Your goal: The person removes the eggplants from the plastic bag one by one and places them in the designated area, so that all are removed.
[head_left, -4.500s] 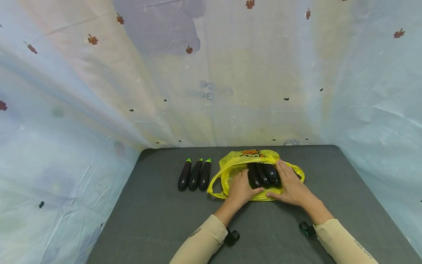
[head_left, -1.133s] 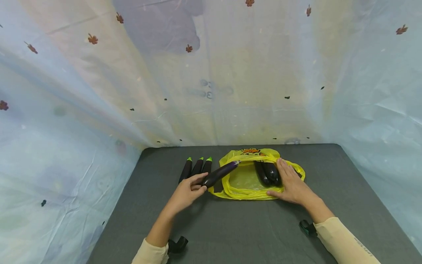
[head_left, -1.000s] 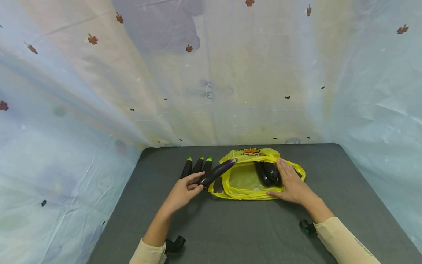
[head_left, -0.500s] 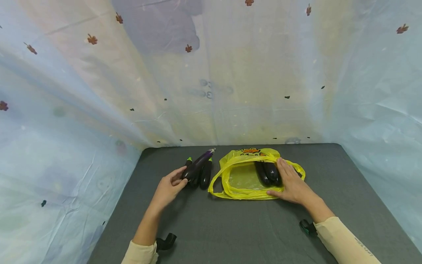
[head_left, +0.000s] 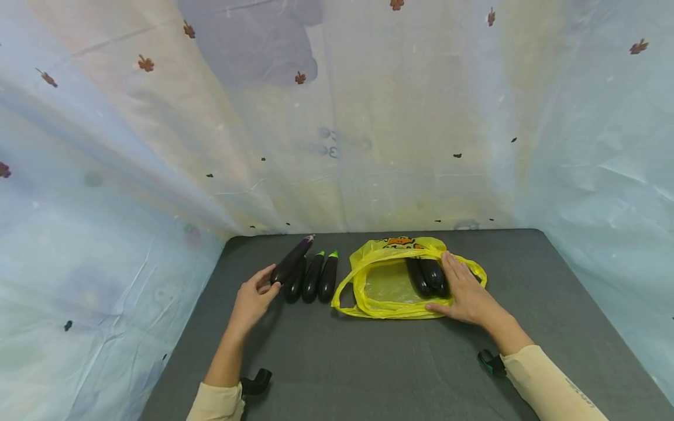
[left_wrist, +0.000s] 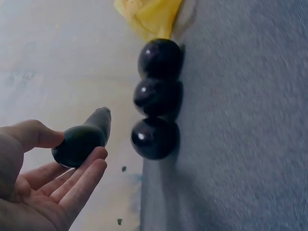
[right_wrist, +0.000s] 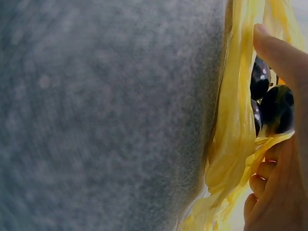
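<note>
My left hand (head_left: 251, 299) pinches the blunt end of a dark eggplant (head_left: 291, 259) between thumb and fingertips. That eggplant is raised above the table, its purplish stem end tilted away; in the left wrist view the eggplant (left_wrist: 79, 144) hangs apart from the row. Beside it, three eggplants with green tips (head_left: 312, 279) lie in a row on the table. A yellow plastic bag (head_left: 387, 310) lies with its mouth facing me, eggplants (head_left: 430, 276) inside at its right. My right hand (head_left: 466, 295) rests along the bag's right side, fingers extended and thumb at the lower rim.
The dark grey table (head_left: 389, 368) has its back edge close to a hanging, printed plastic sheet (head_left: 400, 117). Looped handles of the bag spread to its left and right. Black wrist mounts (head_left: 257, 381) protrude near both sleeves.
One eggplant has come out of the bag in my left hand and moved left, over the row to its left end. My right hand has stayed at the bag.
</note>
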### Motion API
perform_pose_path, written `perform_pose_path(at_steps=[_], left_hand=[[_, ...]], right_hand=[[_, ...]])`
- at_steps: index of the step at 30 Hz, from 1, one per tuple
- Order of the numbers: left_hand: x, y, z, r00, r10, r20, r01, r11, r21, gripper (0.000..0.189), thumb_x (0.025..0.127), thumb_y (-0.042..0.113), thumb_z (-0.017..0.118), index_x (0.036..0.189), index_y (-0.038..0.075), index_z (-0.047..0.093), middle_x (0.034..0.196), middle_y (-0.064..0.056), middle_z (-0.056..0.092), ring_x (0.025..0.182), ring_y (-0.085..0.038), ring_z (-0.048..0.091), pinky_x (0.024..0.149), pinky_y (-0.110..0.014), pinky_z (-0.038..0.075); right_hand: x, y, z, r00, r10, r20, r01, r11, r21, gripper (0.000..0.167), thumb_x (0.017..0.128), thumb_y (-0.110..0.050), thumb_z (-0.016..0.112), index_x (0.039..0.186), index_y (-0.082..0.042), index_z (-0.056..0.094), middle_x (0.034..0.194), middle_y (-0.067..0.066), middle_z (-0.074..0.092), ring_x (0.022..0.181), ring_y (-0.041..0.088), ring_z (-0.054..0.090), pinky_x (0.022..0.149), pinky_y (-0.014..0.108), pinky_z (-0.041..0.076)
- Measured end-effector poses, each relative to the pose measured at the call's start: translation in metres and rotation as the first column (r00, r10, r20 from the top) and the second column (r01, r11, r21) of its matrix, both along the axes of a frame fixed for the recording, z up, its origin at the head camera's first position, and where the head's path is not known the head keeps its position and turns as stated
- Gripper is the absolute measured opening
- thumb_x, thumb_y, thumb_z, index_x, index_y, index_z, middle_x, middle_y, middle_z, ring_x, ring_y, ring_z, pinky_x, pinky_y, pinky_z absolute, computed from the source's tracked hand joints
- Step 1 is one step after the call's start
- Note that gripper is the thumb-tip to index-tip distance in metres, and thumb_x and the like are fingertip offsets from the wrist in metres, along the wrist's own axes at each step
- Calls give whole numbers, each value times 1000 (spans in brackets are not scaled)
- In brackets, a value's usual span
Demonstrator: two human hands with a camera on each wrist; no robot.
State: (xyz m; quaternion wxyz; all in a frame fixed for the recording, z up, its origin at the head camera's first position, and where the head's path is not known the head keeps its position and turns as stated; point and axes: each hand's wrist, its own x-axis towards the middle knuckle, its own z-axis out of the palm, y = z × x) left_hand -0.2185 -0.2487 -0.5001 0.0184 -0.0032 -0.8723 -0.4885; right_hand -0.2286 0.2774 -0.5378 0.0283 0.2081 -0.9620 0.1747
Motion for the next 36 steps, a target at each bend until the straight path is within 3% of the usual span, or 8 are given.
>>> perform_pose_path(at_steps=[10, 19, 36], left_hand=[[-7, -15, -10, 997, 82, 10, -80, 993, -85, 60, 110, 22, 63, 165, 9, 43, 161, -23, 50, 134, -41, 63, 102, -57, 57], [-12, -18, -22, 994, 109, 26, -104, 982, -155, 60, 110, 20, 63, 164, 3, 43, 155, -28, 54, 128, -44, 67, 94, -53, 61], [-10, -7, -29, 995, 88, 42, -77, 976, -203, 61, 104, 11, 69, 159, -1, 46, 154, -33, 52, 127, -47, 66, 95, -55, 60]], right_hand=[[-1, 0, 0, 1000, 0, -5, 1, 1000, 7, 129, 91, -68, 77, 169, 7, 7, 175, 32, 8, 162, 50, 12, 129, 66, 14], [-1, 1, 0, 1000, -3, 0, 3, 1000, 4, 128, 91, -68, 76, 169, 8, 7, 175, 32, 7, 162, 49, 11, 129, 65, 13], [-2, 0, -1, 1000, -5, 13, 5, 1000, 3, 128, 91, -68, 76, 169, 6, 7, 176, 31, 7, 162, 49, 11, 129, 65, 13]])
